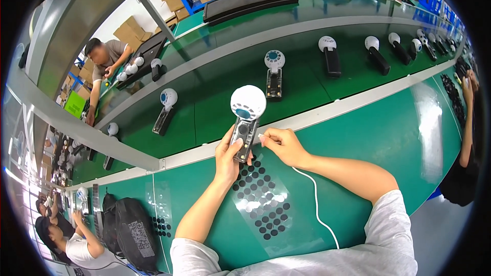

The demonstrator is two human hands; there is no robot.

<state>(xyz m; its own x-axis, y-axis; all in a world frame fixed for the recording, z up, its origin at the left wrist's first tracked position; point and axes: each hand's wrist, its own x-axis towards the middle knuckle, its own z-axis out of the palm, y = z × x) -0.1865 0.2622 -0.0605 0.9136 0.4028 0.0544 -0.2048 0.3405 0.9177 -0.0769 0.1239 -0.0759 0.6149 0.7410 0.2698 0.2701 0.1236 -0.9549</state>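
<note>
My left hand (pixel 226 156) is wrapped round the dark handle of a handheld device (pixel 244 132). It has a white ball-shaped head with dark slots and a blue round patch, and its handle lies open with inner parts showing. The device is tilted slightly, head up, above the table's far edge. Just right of the handle, my right hand (pixel 286 145) pinches the white tip of a thin cable (pixel 316 202), apart from the device. That cable hangs below the hand and runs toward me over the table. Under my left hand lies a clear sheet with round black pads (pixel 262 202).
Beyond a metal rail, a green conveyor (pixel 302 92) carries several similar devices, some with open handles (pixel 274 74). A metal post (pixel 102 122) crosses at left. A black backpack (pixel 134 232) lies on the left. Co-workers (pixel 105 61) are at the far left, lower left and right.
</note>
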